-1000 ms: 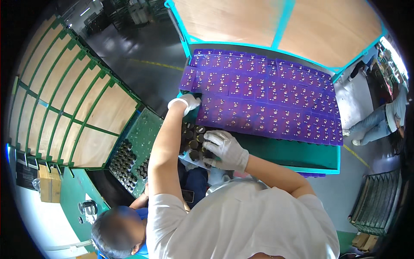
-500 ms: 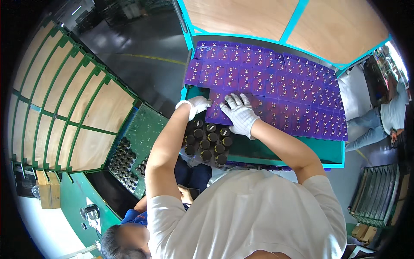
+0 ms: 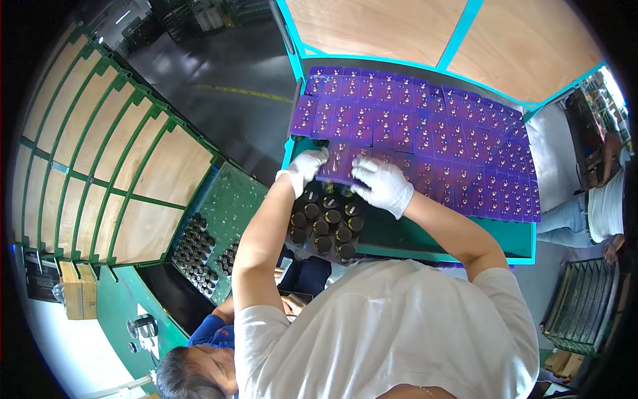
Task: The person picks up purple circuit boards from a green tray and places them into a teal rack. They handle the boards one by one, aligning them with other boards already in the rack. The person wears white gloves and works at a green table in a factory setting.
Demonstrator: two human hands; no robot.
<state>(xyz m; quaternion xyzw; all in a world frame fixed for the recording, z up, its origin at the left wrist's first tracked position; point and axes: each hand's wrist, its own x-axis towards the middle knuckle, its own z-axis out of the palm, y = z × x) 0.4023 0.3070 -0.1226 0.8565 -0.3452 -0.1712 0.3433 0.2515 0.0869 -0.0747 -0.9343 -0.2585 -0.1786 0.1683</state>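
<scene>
both gloved hands are gripping a purple tray (image 3: 340,166) at the near left corner of the purple layer on the teal cart (image 3: 438,239): left hand (image 3: 307,166) closing on its left edge, right hand (image 3: 382,185) pressing on top, above black capped bottles (image 3: 325,226).

The fingertips of the left hand (image 3: 307,166) go under the near left corner of a purple tray (image 3: 342,166), so the grip cannot be seen fully. The right hand (image 3: 382,185) lies on the same tray and covers part of it. This tray hides the far rows of the black round caps (image 3: 325,223) below it. The small parts on the purple sheets (image 3: 425,126) are too small to tell. The person's own white shirt (image 3: 399,332) hides the near edge of the desk (image 3: 425,236). At the right, another person (image 3: 601,206) is cut off by the dark rim. At the near left, a co-worker's head (image 3: 193,376) is cut by the lower edge.
</scene>
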